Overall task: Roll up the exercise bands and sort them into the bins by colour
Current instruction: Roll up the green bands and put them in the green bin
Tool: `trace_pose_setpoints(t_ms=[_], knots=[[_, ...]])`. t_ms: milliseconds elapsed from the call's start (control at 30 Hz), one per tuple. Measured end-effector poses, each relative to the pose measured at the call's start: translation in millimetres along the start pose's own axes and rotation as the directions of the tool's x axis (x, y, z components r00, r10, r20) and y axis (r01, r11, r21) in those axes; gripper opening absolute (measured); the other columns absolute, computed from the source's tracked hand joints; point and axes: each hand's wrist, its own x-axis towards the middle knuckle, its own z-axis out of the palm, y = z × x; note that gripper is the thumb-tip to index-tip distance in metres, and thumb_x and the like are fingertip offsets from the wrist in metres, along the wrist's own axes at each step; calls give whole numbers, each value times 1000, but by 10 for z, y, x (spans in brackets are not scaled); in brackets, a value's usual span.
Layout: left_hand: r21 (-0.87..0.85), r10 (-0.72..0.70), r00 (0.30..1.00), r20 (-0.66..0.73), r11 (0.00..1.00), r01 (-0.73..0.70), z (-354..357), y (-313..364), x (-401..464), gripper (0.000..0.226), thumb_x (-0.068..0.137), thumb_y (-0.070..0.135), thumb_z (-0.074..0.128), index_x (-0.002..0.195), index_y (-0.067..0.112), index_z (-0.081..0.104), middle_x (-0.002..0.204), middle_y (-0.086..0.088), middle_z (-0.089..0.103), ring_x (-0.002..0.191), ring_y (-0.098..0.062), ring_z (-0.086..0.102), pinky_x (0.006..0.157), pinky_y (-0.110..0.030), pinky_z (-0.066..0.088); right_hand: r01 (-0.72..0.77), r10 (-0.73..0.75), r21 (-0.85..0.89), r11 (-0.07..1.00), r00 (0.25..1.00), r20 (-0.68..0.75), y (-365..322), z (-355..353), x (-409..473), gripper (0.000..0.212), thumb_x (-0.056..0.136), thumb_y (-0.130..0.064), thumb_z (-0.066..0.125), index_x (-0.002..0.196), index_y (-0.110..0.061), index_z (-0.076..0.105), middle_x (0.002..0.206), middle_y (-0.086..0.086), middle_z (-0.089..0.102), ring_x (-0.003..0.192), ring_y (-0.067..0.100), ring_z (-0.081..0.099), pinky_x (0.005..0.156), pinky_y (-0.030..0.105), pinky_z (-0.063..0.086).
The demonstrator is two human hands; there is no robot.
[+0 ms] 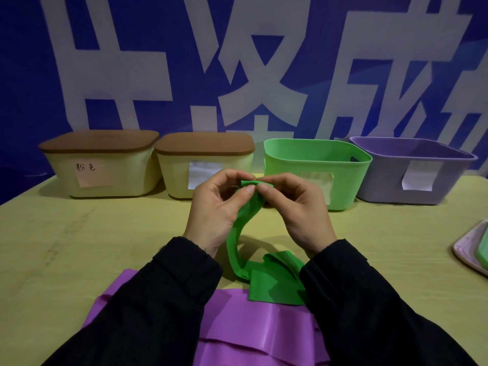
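A green exercise band (274,283) lies partly folded on the table, and one end rises up between my hands. My left hand (219,207) and my right hand (298,210) both pinch that raised end with thumbs and fingertips, where it is curled into a small roll. A purple band (250,328) lies spread flat near the table's front edge, partly under my sleeves. At the back right stand an open green bin (317,154) and an open purple bin (390,175).
Two cream bins with brown lids, the left bin (63,175) with a handwritten label and the second bin (174,175), stand at the back left. A tray (464,249) pokes in at the right edge. A blue wall with white characters rises behind the yellow table (79,233).
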Motion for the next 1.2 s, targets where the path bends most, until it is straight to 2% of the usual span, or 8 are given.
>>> trace_pose_setpoints(t_ms=[167,267,367,500,700,867,1000,1200], knots=[[238,109,990,-89,968,-85,23,3,-23,18,89,12,72,103,21,65,100,1,69,95,-15,66,81,-27,56,124,-138,-100,987,981,-138,-28,-38,6,14,90,-8,73,104,-9,76,91,2,77,84,15,73,75,29,59],[424,248,968,-35,881,-210,-5,29,-47,14,94,30,65,87,18,67,78,0,64,73,-19,61,64,-35,54,211,-252,-189,959,940,-230,-55,-74,5,17,90,-9,73,107,-10,75,96,0,77,90,16,73,81,33,60],[318,129,991,28,939,-131,35,72,-88,34,95,45,57,85,16,71,73,0,66,66,-12,60,58,-30,51,316,-397,-343,885,896,-199,-55,0,-40,19,89,-10,73,107,-8,75,98,1,76,89,10,72,79,28,60],[58,-78,997,12,995,78,43,74,-58,38,96,46,58,98,10,70,90,-7,72,84,-19,68,72,-30,56,447,-532,-451,772,844,-73,-2,112,-83,18,85,-6,78,103,-5,77,97,4,76,87,9,71,77,24,59],[-99,-141,989,39,985,144,-4,109,-33,15,96,23,60,96,10,67,90,-4,72,87,-17,70,73,-32,58,345,-384,-403,848,923,-19,-57,161,-96,17,86,-25,77,99,-14,77,97,-3,71,92,8,67,80,25,56],[156,-43,989,143,988,20,-91,127,6,14,100,19,55,100,12,66,95,-5,72,84,-22,72,63,-28,59,211,-247,-268,940,963,-109,-135,16,-36,17,96,-21,61,110,-19,71,105,-5,71,99,12,65,80,27,54],[242,-54,960,276,970,-15,-92,89,-27,15,103,18,49,106,16,64,94,-1,71,80,-21,72,61,-29,57,55,-46,-74,996,992,122,-118,-41,-17,39,94,-19,56,132,-24,63,126,-6,69,119,8,61,98,26,52],[227,-47,960,277,974,-18,-86,63,-27,16,104,20,48,105,17,63,82,6,68,74,-17,67,67,-32,56,-2,3,-16,1000,996,87,-81,8,-23,11,94,-11,68,103,-15,71,97,3,74,90,15,69,81,28,54]])
